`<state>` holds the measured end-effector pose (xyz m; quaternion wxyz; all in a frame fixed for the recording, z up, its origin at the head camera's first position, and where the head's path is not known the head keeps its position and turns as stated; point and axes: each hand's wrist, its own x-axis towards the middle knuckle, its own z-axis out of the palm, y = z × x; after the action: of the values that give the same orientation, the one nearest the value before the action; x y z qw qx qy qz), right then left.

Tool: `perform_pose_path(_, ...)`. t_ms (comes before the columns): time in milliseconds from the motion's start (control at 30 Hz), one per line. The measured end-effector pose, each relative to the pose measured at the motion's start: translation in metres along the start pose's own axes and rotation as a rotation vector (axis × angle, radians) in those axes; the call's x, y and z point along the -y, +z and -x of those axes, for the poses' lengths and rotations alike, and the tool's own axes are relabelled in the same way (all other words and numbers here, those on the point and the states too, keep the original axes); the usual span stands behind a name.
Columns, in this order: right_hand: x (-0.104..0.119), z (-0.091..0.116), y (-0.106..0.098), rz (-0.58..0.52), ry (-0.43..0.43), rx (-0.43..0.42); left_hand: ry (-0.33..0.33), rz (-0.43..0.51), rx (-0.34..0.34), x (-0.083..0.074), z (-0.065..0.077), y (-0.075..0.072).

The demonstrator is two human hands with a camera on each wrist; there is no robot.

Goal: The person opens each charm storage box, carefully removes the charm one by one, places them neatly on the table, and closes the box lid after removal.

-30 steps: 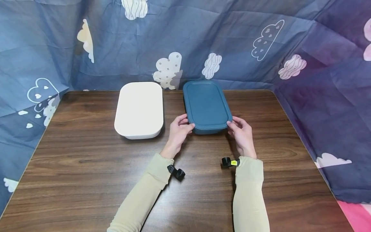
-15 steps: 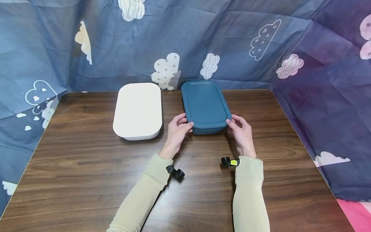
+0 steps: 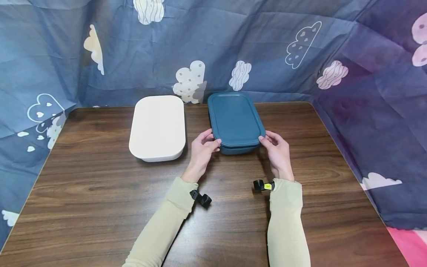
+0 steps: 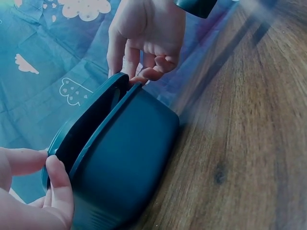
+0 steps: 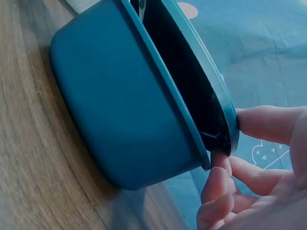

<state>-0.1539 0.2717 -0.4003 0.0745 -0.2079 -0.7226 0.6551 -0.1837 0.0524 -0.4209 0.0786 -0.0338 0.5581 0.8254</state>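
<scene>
blue rectangular plastic lid (image 3: 237, 118), upper centre, near edge just lifted off matching box (image 3: 237, 151); your left hand (image 3: 201, 152), right hand (image 3: 279, 152) pinch lid corners; likely unsealed.

We pinch the blue lid (image 3: 236, 118) with our left hand (image 3: 201, 151) and right hand (image 3: 278, 152); a white box (image 3: 157, 127) sits left of both.

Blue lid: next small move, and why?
Probably raise the near edge of the blue lid a little higher, both sides together: the left hand and right hand pinch its near corners, and both wrist views show a gap above the rim of the blue box.
</scene>
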Motion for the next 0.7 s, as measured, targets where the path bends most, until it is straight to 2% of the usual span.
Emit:
perform_pose_path(133, 0.003, 0.001, 0.002, -0.018, -0.007, -0.009, -0.002, 0.011, 0.004, -0.001, 0.000, -0.001)
perform_pose_path(233, 0.005, 0.002, 0.002, -0.088, -0.012, -0.017, -0.004, 0.017, 0.010, -0.002, 0.000, -0.001)
perform_pose_path(400, 0.011, 0.005, 0.002, -0.279, -0.025, 0.008, -0.003, 0.023, 0.023, -0.006, 0.002, 0.000)
perform_pose_path(567, 0.013, 0.005, 0.002, -0.500, 0.006, 0.057, 0.010, 0.011, 0.040, -0.010, 0.004, 0.000)
perform_pose_path(700, 0.013, 0.005, 0.001, -0.605, 0.023, 0.119, 0.023, -0.007, 0.049, -0.012, 0.005, 0.000)
